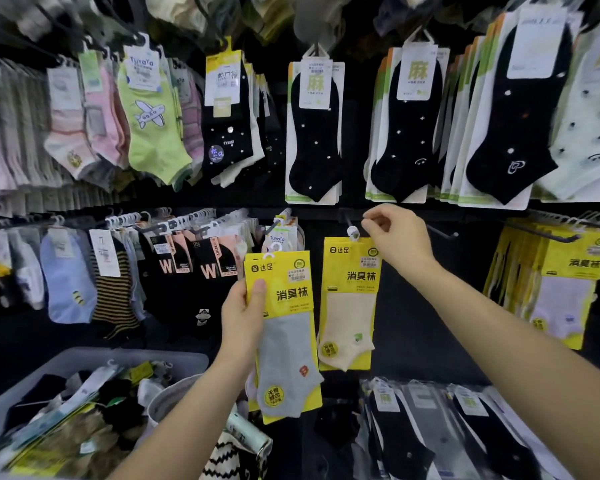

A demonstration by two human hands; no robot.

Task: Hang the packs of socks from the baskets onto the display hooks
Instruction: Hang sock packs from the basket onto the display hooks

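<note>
A dark display wall (413,306) carries rows of hooks (548,233) crowded with sock packs (312,133). One cream pack (350,299) in yellow card hangs by its loop at a middle hook (347,221). Lower left, a grey basket (118,355) holds loose packs (94,386).

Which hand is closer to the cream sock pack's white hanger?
Right. The right hand pinches at the white hanger; the left hand holds the grey sock pack, lower left.

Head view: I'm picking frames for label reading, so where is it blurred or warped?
Head view: the yellow-carded grey sock pack in the left hand reads sharp; the pale sock packs at far left smear; display rows bow near the edges; the grey plastic basket looks soft.
</note>
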